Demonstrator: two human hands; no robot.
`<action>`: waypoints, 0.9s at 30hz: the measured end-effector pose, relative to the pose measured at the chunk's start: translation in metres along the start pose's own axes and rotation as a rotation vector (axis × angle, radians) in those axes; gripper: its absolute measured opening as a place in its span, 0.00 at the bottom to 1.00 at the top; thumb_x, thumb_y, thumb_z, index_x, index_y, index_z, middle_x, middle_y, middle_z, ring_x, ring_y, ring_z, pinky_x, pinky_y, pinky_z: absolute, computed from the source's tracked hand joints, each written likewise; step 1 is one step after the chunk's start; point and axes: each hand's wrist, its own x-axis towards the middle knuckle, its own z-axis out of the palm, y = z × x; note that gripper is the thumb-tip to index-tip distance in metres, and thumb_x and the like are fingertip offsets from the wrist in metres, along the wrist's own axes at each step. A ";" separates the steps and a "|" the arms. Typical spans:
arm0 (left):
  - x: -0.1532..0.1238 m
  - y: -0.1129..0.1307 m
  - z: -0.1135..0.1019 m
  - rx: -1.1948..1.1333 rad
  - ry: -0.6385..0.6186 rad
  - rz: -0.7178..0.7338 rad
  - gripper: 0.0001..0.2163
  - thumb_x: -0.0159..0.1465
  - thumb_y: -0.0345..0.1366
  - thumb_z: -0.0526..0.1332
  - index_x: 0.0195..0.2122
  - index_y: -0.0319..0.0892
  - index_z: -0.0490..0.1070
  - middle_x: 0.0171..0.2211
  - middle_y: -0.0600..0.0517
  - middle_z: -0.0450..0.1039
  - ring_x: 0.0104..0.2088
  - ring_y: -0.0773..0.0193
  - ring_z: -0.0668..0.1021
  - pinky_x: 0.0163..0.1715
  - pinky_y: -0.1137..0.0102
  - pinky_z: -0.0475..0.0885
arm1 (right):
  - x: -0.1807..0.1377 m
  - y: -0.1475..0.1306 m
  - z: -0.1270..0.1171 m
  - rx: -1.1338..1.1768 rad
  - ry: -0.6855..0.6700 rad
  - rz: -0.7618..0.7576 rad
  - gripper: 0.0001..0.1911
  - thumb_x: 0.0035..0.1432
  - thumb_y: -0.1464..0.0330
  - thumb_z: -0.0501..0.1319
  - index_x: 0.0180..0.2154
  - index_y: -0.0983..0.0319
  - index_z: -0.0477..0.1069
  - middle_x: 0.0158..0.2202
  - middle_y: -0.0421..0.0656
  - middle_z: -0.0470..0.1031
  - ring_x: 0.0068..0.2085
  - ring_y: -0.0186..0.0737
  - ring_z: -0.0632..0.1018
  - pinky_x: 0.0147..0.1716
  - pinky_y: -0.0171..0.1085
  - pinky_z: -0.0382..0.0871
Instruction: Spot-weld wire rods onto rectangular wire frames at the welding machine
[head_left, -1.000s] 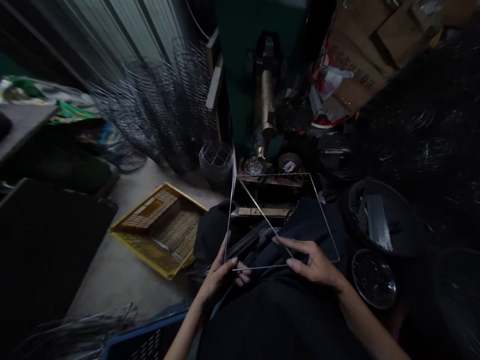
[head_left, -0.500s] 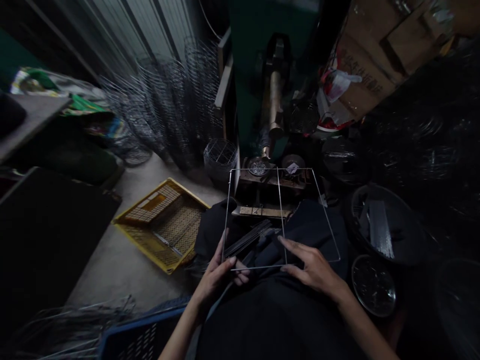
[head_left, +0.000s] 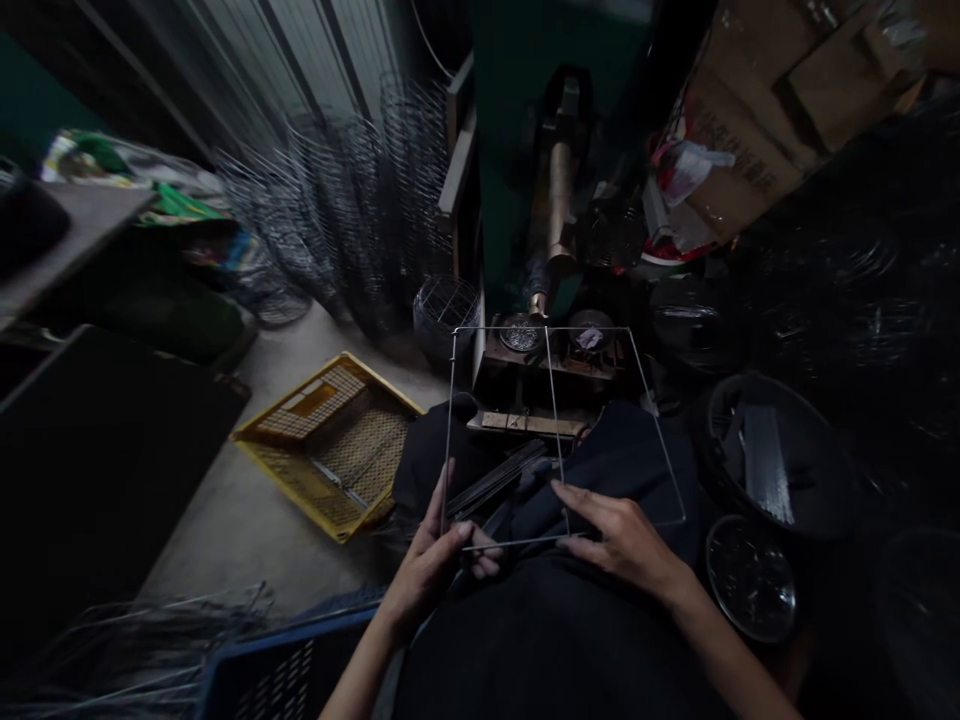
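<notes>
A thin rectangular wire frame (head_left: 555, 412) with one middle crosswire is held above my lap. My left hand (head_left: 433, 562) is closed on its near left corner, thumb on the near wire and a finger along the side wire. My right hand (head_left: 628, 535) pinches the near end of the middle crosswire, where it meets the near wire, with thumb and forefinger. The frame's far edge overlaps the machine's bench in the view. Beneath it, a bundle of thin dark rods or strips (head_left: 501, 478) lies across my lap.
Ahead stands a machine with a brass-coloured cylinder (head_left: 560, 190) over small round dishes (head_left: 520, 333). A yellow crate (head_left: 287, 489) sits left, a blue crate (head_left: 217, 665) near left. On the right are a black basin (head_left: 825, 490) holding metal strips and a shallow bowl (head_left: 752, 580). Wire coils or baskets (head_left: 352, 190) stand behind.
The wire frame looks slightly larger and its far edge has risen in view. Its middle crosswire has shifted a little left. Both hands keep their hold, and the view has turned slightly left.
</notes>
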 end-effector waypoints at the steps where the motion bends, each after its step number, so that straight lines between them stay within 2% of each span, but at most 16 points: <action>1: 0.000 0.000 0.000 -0.003 0.003 -0.006 0.44 0.67 0.39 0.60 0.70 0.50 0.22 0.29 0.46 0.79 0.25 0.57 0.80 0.25 0.69 0.73 | 0.001 0.000 -0.001 0.008 -0.003 0.000 0.40 0.58 0.69 0.67 0.68 0.52 0.54 0.63 0.43 0.66 0.61 0.45 0.71 0.59 0.43 0.68; 6: 0.000 0.004 0.001 -0.010 -0.009 0.000 0.43 0.67 0.38 0.60 0.70 0.53 0.24 0.29 0.47 0.79 0.25 0.57 0.80 0.26 0.68 0.74 | 0.004 -0.002 -0.006 0.029 0.000 -0.018 0.41 0.58 0.70 0.67 0.68 0.51 0.53 0.64 0.43 0.66 0.61 0.44 0.71 0.60 0.42 0.67; 17: 0.008 0.010 0.005 0.008 0.009 0.031 0.42 0.67 0.37 0.60 0.71 0.53 0.27 0.28 0.47 0.79 0.25 0.58 0.80 0.25 0.69 0.73 | 0.010 -0.001 -0.010 0.006 0.026 -0.035 0.39 0.59 0.68 0.66 0.68 0.51 0.53 0.63 0.43 0.66 0.60 0.45 0.71 0.59 0.44 0.68; 27: 0.009 0.002 0.000 -0.061 0.032 -0.036 0.43 0.65 0.36 0.62 0.71 0.49 0.31 0.28 0.49 0.79 0.25 0.60 0.80 0.27 0.68 0.76 | 0.013 -0.001 -0.003 0.018 0.019 0.051 0.37 0.62 0.64 0.64 0.67 0.45 0.52 0.63 0.39 0.66 0.57 0.48 0.75 0.54 0.45 0.74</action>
